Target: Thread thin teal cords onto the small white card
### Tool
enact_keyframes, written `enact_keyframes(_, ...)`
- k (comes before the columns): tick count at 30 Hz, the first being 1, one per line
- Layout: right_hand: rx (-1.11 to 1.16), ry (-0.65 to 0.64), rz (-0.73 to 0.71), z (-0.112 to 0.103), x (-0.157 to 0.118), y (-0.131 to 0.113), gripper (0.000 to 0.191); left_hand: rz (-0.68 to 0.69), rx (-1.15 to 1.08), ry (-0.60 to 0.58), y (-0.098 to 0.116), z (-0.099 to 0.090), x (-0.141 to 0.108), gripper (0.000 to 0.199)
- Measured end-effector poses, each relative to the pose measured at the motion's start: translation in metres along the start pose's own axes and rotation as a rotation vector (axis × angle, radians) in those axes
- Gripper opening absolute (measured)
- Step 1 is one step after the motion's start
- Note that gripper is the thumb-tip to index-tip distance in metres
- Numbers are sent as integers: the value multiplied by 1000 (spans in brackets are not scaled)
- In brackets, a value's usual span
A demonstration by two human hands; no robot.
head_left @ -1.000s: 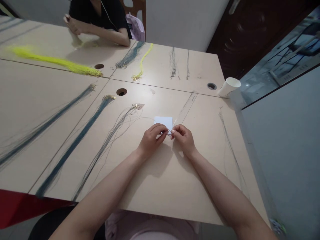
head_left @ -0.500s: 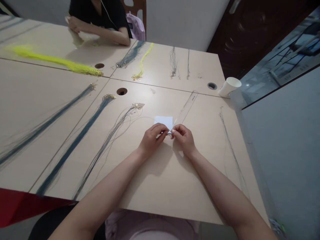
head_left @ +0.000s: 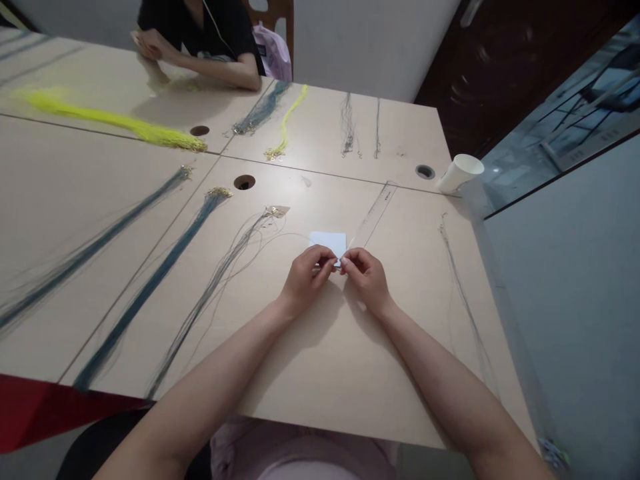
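My left hand (head_left: 311,275) and my right hand (head_left: 367,277) are closed in pinches, fingertips almost touching, just above the table. A thin fishing line (head_left: 286,235) curves from the left into my left fingers. Whatever my right fingertips pinch is too small to make out. Behind the hands lies a white square of card or paper (head_left: 327,240), its near part partly covered by my fingers. Past my right hand a clear ruler (head_left: 377,208) slants away. To the left lies a loose bundle of dark lines (head_left: 213,287) with small gold pieces, perhaps hooks, on a small bag (head_left: 278,212).
More teal bundles (head_left: 155,287) lie at the left, a bright yellow bundle (head_left: 115,125) beyond. A few thin lines (head_left: 463,283) lie at the right. A white paper cup (head_left: 460,175) stands by the right edge, near a cable hole (head_left: 425,172). A person (head_left: 200,47) sits across the table.
My hands stay in nearly the same place; the fingertips have drawn slightly closer together. Across the table, the other person's hands have shifted a little.
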State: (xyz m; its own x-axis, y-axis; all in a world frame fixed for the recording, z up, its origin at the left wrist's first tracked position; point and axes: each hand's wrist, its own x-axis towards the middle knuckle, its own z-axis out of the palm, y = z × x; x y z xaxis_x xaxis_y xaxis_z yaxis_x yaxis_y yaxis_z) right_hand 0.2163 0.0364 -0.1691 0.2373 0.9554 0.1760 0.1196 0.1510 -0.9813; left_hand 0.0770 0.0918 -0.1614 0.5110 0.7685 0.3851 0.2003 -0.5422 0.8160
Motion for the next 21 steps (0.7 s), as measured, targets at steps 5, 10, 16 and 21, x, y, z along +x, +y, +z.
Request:
enact_keyframes(5, -99, 22, -32, 1, -1, 0, 11, -149, -187, -10, 1, 3, -1, 10)
enact_keyframes(10, -118, 23, -43, 2, -2, -1, 10, -193, -267, -18, 1, 4, -1, 11)
enact_keyframes(16, -128, 25, -26, 2, -2, -2, 11, -201, -284, 8, 4, 3, 0, 12)
enact_keyframes(21, -183, 26, -67, 3, -4, -3, 10, -268, -284, 1, 8, 1, 1, 17)
